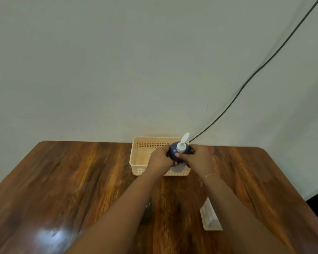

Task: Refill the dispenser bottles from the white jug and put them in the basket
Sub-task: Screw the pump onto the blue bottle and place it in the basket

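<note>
We see a wooden table (pixel 66 180) with a glossy brown top and rounded far corners, standing against a pale wall. On it, at the far edge, rests a cream plastic basket (pixel 139 160). Nearer to us, on the right, lies a flat pale box (pixel 209 217), partly hidden.

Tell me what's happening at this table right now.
A person holds a dark blue dispenser bottle with a white pump, left hand and right hand gripping its sides. It is over the right part of a cream plastic basket at the far edge of the wooden table. Whether it rests on the basket floor cannot be told.
</note>
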